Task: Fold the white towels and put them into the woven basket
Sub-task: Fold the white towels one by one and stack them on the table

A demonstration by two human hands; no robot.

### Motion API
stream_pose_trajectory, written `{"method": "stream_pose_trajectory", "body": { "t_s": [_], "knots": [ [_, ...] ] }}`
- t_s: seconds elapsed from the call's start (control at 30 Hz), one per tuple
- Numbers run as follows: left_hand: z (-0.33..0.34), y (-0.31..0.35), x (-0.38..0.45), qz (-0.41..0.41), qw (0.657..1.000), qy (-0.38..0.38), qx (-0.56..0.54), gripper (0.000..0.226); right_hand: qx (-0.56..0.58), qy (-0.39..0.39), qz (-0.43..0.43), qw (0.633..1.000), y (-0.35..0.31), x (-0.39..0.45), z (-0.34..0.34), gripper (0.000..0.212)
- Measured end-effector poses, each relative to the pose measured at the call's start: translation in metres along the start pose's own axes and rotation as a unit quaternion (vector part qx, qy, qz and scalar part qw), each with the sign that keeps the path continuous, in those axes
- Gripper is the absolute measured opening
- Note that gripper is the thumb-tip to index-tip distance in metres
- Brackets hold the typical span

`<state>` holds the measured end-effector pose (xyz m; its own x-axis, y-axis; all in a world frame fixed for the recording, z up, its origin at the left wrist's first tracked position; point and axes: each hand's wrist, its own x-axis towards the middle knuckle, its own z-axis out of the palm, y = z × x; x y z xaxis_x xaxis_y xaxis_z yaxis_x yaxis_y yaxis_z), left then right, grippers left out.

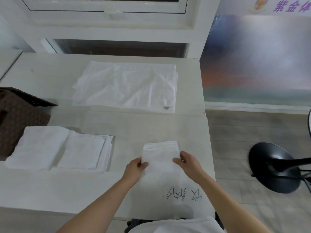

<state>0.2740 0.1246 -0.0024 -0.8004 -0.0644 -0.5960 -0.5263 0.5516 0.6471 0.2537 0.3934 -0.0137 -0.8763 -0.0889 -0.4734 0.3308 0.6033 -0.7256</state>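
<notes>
A small folded white towel (pixel 160 154) lies on the white table near the front. My left hand (pixel 134 169) pinches its left edge and my right hand (pixel 188 161) pinches its right edge. Two folded white towels lie side by side at the left: a thick one (pixel 38 147) and a flatter one (pixel 84 151). A large white towel (pixel 127 84) lies spread flat at the back of the table. The dark brown woven basket (pixel 18 118) stands at the left edge, partly out of view; its inside is hidden.
The white table (pixel 151 126) ends at the right around its edge, with grey floor beyond. A black round stand base (pixel 274 167) sits on the floor at the right. Handwritten marks (pixel 183 194) are on the tabletop near me. A white window frame rises behind the table.
</notes>
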Motion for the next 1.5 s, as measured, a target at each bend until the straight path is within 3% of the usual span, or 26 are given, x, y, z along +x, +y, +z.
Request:
{"method": "stream_pose_trajectory", "body": {
  "t_s": [0.17,0.27,0.37,0.43,0.5,0.57,0.67,0.77,1.27,1.4,1.5],
  "knots": [
    [0.002,0.006,0.028,-0.038,0.999,0.013,0.022,0.022,-0.107,0.038,0.050,0.992,-0.010,0.024,0.010,0.036],
    [0.011,0.012,0.033,-0.038,0.985,0.098,0.135,0.020,-0.141,0.057,0.077,0.985,-0.008,0.033,0.016,0.034],
    [0.027,0.015,0.032,0.119,0.934,0.180,0.286,0.035,-0.162,0.059,0.084,0.981,-0.007,0.039,0.021,0.029],
    [0.038,0.014,0.033,0.241,0.898,0.158,0.331,0.051,-0.165,0.104,0.040,0.980,-0.006,0.040,0.025,0.025],
    [0.048,0.009,0.038,0.278,0.881,0.117,0.364,0.048,-0.213,0.171,-0.073,0.959,-0.001,0.039,0.031,0.036],
    [0.055,0.002,0.041,0.253,0.884,0.083,0.386,0.054,-0.256,0.186,-0.186,0.930,0.005,0.039,0.033,0.039],
    [0.063,-0.010,0.048,0.215,0.883,0.047,0.415,0.066,-0.316,0.088,-0.252,0.911,0.019,0.041,0.040,0.051],
    [0.067,-0.015,0.055,0.186,0.880,0.044,0.435,0.069,-0.368,0.015,-0.214,0.905,0.035,0.047,0.044,0.061],
    [0.065,-0.006,0.070,0.132,0.894,-0.052,0.425,0.070,-0.367,-0.027,-0.167,0.915,0.041,0.061,0.047,0.064],
    [0.063,-0.003,0.067,0.141,0.888,-0.036,0.436,0.071,-0.349,-0.037,-0.157,0.923,0.033,0.059,0.043,0.064],
    [0.064,-0.003,0.055,0.136,0.903,0.026,0.406,0.071,-0.305,-0.013,-0.128,0.944,0.026,0.051,0.041,0.067]
  ]
}}
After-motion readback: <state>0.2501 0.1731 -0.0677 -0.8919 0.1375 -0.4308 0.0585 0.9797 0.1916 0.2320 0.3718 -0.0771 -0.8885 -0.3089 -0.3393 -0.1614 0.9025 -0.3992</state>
